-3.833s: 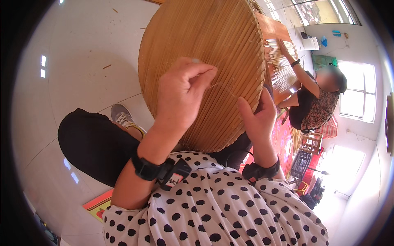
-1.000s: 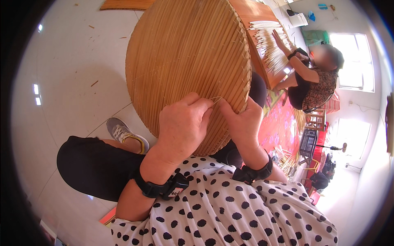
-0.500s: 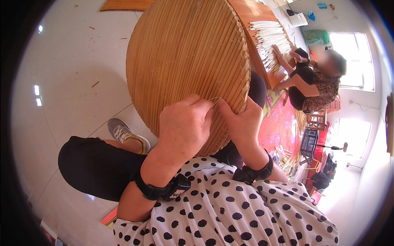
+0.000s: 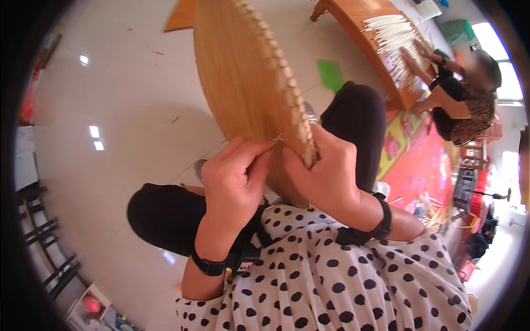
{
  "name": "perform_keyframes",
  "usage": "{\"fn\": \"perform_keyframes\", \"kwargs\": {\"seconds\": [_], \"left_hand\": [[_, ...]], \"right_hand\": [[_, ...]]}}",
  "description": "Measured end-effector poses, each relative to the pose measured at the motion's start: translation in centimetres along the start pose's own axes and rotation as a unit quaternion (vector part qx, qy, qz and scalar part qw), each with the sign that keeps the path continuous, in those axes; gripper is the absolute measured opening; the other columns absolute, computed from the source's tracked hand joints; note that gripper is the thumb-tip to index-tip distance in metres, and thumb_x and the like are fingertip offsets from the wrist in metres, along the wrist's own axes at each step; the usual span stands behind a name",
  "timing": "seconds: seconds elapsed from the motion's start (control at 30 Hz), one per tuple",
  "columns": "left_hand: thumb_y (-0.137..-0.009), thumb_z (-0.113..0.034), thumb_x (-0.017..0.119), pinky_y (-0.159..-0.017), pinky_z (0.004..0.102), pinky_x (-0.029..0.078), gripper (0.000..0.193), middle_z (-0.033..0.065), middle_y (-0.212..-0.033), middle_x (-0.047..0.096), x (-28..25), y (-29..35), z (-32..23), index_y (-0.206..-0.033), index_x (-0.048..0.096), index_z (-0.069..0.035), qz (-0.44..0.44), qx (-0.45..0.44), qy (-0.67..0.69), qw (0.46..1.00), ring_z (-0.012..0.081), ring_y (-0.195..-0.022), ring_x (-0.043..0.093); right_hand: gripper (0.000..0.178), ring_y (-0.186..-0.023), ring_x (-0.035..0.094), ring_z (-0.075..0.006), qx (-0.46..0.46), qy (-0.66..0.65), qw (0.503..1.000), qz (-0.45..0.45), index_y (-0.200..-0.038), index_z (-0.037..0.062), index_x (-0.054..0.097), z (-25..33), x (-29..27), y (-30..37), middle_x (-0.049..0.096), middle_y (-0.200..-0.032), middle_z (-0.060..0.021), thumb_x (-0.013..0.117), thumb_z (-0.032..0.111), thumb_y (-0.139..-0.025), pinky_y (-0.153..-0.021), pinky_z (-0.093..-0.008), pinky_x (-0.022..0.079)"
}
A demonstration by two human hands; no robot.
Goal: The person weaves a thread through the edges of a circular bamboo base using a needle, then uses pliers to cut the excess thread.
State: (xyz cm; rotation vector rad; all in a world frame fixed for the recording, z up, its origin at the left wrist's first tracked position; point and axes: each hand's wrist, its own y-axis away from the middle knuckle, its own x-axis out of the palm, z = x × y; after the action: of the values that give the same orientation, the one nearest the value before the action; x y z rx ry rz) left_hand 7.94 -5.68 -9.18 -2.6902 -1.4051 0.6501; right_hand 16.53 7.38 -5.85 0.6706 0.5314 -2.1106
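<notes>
A round tray of tan plant stalks (image 4: 237,77), stitched together side by side, stands tilted on edge in front of me, its thick stitched rim turned toward the right. A short end of pale thread (image 4: 277,139) sticks out of its face near the lower rim. My left hand (image 4: 232,176) is closed in a pinch at this thread, fingertips together. My right hand (image 4: 334,171) grips the tray's rim, thumb on the near face and fingers behind, where they are partly hidden.
Several pale stalks (image 4: 393,41) lie on a wooden table (image 4: 359,38) at the far right, where another person (image 4: 469,105) rests their hands. A patterned red mat (image 4: 417,165) covers the floor there. A green sheet (image 4: 330,74) lies beyond my right knee (image 4: 356,121). Black racks (image 4: 52,243) stand at left.
The tray has turned from nearly face-on to a steep, edge-on tilt. My left hand has drawn slightly away from my right. The view has shifted leftward.
</notes>
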Motion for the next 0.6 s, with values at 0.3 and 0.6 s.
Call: {"fn": "perform_keyframes", "kwargs": {"seconds": [0.3, 0.6], "left_hand": [[-0.082, 0.006, 0.070, -0.057, 0.0237, 0.044, 0.015, 0.0068, -0.078, 0.062, -7.4, 5.4, 1.0, -0.097, 0.070, 0.002, -0.012, -0.067, -0.105, 0.992, 0.0126, -0.061, 0.056], [-0.077, 0.003, 0.069, -0.080, 0.0302, 0.054, 0.019, 0.0125, -0.094, 0.075, -9.5, 9.7, 0.9, -0.096, 0.073, 0.002, -0.052, -0.093, -0.194, 0.975, 0.0236, -0.085, 0.073]], "right_hand": [[0.069, -0.110, 0.057, -0.0428, -0.153, -0.159, 0.950, 0.222, -0.136, -0.0021, 0.048, 0.3, 2.1, 2.1, 0.054, -0.124, -0.0245, 0.074, 0.009, -0.073, -0.094, -0.0451, 0.051], [0.072, -0.121, 0.051, -0.0398, -0.200, -0.288, 0.886, 0.305, -0.134, -0.0029, 0.050, -1.4, 3.7, 2.7, 0.048, -0.133, -0.0221, 0.078, 0.008, -0.069, -0.101, -0.0421, 0.048]]}}
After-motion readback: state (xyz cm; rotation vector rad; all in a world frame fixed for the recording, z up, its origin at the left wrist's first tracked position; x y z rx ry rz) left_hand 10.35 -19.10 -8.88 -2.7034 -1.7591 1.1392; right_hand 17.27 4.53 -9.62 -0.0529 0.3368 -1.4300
